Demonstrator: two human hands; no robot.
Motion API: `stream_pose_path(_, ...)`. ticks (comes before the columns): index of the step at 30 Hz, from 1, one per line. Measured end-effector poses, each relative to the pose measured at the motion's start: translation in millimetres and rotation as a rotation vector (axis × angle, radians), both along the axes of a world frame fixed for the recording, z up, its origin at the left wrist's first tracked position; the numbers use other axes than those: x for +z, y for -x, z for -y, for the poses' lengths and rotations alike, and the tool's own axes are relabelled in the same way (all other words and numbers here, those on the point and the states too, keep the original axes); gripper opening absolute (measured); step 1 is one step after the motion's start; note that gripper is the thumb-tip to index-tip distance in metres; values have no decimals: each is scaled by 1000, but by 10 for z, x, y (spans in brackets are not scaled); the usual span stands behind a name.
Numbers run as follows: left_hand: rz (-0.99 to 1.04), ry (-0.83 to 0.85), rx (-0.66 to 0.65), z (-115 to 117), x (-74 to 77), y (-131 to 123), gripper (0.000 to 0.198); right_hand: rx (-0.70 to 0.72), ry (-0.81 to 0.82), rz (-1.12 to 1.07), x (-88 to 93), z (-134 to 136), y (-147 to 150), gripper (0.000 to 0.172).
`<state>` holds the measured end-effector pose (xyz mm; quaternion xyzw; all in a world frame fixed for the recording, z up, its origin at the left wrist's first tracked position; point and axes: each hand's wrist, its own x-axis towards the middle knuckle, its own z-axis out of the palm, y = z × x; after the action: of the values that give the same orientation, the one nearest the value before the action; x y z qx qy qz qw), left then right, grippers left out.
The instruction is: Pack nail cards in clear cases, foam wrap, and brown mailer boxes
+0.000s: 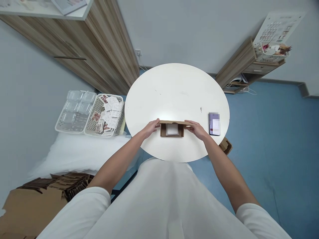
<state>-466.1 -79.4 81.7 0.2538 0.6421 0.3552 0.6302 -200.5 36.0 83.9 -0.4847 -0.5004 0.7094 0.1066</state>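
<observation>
Box (171,129) on table (174,89) — both hands gripping ends.

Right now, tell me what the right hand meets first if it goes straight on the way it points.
The open cardboard box: the right hand seems to touch its flap, with the left hand beyond.

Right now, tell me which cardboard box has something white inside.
The small open box on the round table, between the left hand and right hand; the cartons at lower left lie flat and stacked.
</observation>
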Motion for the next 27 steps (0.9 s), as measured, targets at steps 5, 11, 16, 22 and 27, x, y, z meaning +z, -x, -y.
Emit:
stream_pose_path(5, -21, 37, -24, 55, 69, -21, 49, 26, 74, 17, 114, 82, -77, 41)
stream_pose_path(11, 39, 95, 12, 23, 109, -45, 50, 62, 81, -2, 216, 88, -7, 43)
stream_pose_path(16, -126, 22, -80, 56, 42, -108, 44, 59, 64, -6, 139, 106, 13, 33)
stream_pose_path(22, -516, -33, -124, 216, -226, -299, 57, 36, -198, 279, -173, 315, 17, 38)
stream_pose_path(27, -662, 25, -86, 287, -396, -440, 72, -12, -308, 478, -397, 488, 80, 47)
